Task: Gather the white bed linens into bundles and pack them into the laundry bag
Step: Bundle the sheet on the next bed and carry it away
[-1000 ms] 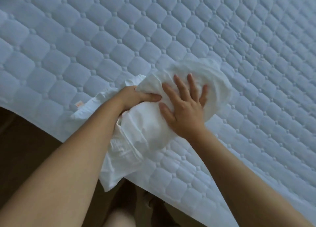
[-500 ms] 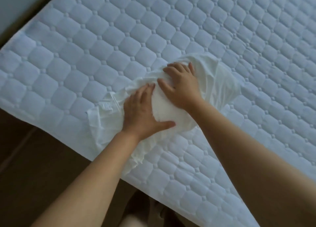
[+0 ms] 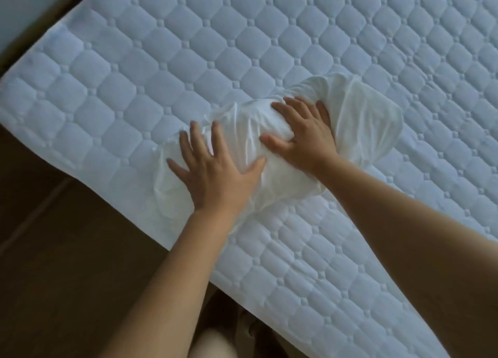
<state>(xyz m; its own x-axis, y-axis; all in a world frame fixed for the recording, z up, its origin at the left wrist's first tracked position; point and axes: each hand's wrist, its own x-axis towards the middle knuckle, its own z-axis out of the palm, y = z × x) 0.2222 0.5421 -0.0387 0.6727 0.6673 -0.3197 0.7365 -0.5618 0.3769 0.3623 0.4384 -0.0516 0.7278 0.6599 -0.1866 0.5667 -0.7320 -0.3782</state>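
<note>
A rolled bundle of white linen (image 3: 369,120) lies on the quilted mattress (image 3: 188,48), close to its near edge. My left hand (image 3: 215,169) presses flat on the bundle's left end with the fingers spread. On the middle of the bundle rests my right hand (image 3: 304,134), fingers apart and slightly curled into the cloth. The right end of the bundle sticks out past my right hand. No laundry bag is in view.
The mattress's near edge (image 3: 242,285) runs diagonally from left to lower right. Dark brown floor (image 3: 67,263) lies below it. My knee (image 3: 213,341) shows at the bottom. A grey wall (image 3: 24,4) fills the top left corner.
My left hand let go of its grip and moved left, now lying flat with spread fingers. My right hand shifted right along the bundle. The bundle looks flatter and longer.
</note>
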